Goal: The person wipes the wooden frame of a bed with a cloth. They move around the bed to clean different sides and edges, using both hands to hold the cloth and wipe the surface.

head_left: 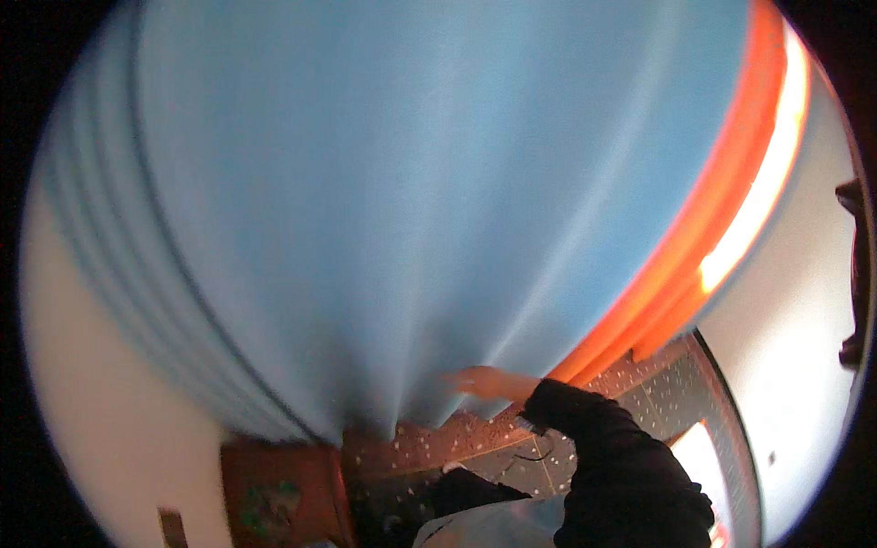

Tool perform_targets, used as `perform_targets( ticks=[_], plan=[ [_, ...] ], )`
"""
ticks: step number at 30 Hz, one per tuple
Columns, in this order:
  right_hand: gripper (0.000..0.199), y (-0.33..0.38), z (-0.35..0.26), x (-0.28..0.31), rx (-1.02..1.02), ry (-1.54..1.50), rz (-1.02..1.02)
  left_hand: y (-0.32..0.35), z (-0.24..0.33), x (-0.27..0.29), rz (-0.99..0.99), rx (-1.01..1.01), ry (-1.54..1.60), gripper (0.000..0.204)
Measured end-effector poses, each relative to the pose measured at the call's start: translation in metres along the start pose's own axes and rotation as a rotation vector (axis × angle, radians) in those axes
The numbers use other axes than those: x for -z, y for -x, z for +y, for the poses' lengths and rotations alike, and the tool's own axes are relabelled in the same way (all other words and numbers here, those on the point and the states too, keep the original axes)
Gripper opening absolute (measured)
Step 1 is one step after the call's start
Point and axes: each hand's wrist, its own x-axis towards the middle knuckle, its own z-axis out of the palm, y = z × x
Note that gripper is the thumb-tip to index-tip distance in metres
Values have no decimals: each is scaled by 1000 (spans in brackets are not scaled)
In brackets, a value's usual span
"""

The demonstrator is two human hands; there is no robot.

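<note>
A large blue curtain (438, 201) hangs in soft vertical folds and fills most of the view. From the lower right my right arm, in a black sleeve, reaches across to the left. At its end my right hand (489, 382) is against or just in front of the curtain's lower part. Its fingers look stretched out and apart, though they are somewhat blurred; whether they touch the cloth I cannot tell. My left hand is out of the picture.
An orange curtain (681, 242) hangs beside the blue one, with bright light along its edge. Pale walls (767, 393) stand at both sides. Below lie a dark speckled tile floor (681, 388) and a brown wooden piece of furniture (283, 493). A white object (703, 466) is at lower right.
</note>
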Motion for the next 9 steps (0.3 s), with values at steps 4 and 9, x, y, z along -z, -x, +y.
perform_targets(
  ticks=[4,9],
  plan=[
    [52,132,160,59,-709,-84,431,-12,49,-16,32,-113,19,73],
    [39,299,276,94,-947,30,943,7,128,-15,445,-452,128,73]
  ],
)
